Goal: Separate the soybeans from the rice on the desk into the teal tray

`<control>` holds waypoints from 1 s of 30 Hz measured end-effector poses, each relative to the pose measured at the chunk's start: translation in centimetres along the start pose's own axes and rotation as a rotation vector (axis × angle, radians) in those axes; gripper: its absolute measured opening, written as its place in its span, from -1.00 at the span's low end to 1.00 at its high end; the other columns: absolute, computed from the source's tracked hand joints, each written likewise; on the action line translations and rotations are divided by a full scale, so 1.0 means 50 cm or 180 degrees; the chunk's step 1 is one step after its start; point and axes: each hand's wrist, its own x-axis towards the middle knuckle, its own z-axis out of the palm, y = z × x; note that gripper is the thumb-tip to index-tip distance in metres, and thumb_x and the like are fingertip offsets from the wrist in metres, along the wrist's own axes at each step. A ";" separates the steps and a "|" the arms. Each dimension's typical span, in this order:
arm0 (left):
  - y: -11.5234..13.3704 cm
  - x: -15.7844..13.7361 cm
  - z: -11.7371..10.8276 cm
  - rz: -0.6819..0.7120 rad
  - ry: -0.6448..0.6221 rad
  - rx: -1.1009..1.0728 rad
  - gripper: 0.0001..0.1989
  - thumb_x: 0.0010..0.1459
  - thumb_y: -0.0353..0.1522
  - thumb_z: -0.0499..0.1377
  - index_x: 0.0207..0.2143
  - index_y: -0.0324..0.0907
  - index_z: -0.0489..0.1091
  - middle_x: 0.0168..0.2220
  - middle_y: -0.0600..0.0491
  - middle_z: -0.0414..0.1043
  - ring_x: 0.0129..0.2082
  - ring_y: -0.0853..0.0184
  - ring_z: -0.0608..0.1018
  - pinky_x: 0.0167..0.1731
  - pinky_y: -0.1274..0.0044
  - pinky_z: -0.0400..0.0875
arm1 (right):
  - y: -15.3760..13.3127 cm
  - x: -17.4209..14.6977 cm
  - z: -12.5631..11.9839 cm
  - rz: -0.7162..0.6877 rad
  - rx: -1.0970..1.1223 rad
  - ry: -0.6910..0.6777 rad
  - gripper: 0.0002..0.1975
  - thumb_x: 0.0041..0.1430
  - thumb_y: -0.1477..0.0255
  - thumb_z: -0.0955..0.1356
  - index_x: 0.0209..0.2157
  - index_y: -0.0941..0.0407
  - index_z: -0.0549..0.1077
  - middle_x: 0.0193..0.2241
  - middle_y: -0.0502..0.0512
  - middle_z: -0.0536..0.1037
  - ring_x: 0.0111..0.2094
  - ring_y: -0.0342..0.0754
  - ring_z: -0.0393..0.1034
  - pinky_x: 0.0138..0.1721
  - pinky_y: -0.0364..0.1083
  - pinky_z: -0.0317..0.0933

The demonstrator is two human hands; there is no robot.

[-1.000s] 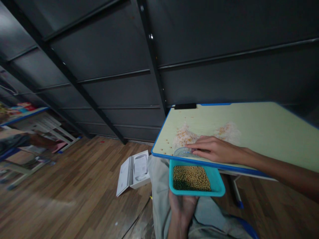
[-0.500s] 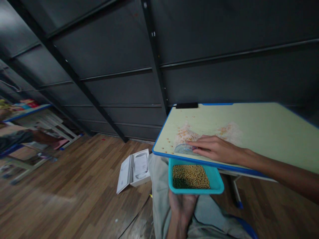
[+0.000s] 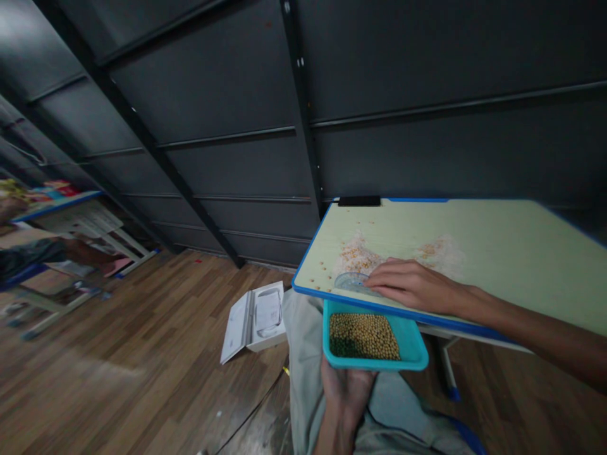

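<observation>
My left hand point(image 3: 348, 385) supports a turquoise plastic tray point(image 3: 412, 344) from below, just under the table's front edge. Inside lie round tan beans point(image 3: 374, 335), like soybeans, and small green beans point(image 3: 344, 347) at the near left. My right hand point(image 3: 403, 283) rests on the pale green tabletop, its fingers together on a clear, rounded plastic piece that looks like a protractor point(image 3: 351, 281). Behind the fingertips spreads a pile of white grains mixed with yellow-orange kernels point(image 3: 358, 256). A second such pile point(image 3: 439, 249) lies beyond my wrist.
The blue-edged table point(image 3: 502, 253) stands by a dark panelled wall. A flat black object point(image 3: 359, 201) sits at its back edge. On the wooden floor are an open white box point(image 3: 265, 316) and a cable point(image 3: 251, 414). Another person's leg point(image 3: 80, 253) shows beside a table at far left.
My right fingers have drawn slightly right along the protractor, uncovering more of it. The tray stays beneath the table edge in my left hand. The whole view has shifted a little.
</observation>
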 end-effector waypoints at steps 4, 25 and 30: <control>-0.001 0.004 -0.026 -0.0007 -0.0247 0.0057 -0.59 0.41 -0.25 -0.01 0.21 -0.02 0.43 0.24 -0.08 0.46 0.30 -0.03 0.39 0.31 -0.07 0.09 | -0.005 0.002 0.001 -0.0066 -0.0127 0.0099 -0.74 0.43 0.44 0.30 0.02 0.10 0.59 -0.12 0.14 0.68 -0.10 0.01 0.56 -0.01 0.04 0.41; 0.006 -0.002 0.009 -0.0173 -0.0033 0.0156 -0.58 0.37 -0.20 0.02 0.17 -0.08 0.46 0.18 -0.12 0.52 0.25 -0.05 0.43 0.22 -0.07 0.25 | -0.003 0.002 -0.001 -0.0194 -0.0186 -0.0089 -0.72 0.44 0.47 0.30 0.06 0.10 0.57 -0.07 0.14 0.67 -0.05 -0.03 0.56 0.04 -0.01 0.41; 0.007 0.001 0.003 -0.0159 -0.0193 0.0230 -0.53 0.35 -0.13 0.01 0.19 -0.04 0.44 0.20 -0.12 0.49 0.25 -0.05 0.43 0.24 -0.07 0.21 | -0.001 0.001 0.001 -0.0140 -0.0155 -0.0103 -0.71 0.43 0.47 0.30 0.09 0.07 0.56 -0.05 0.13 0.66 -0.03 -0.02 0.56 0.06 -0.01 0.40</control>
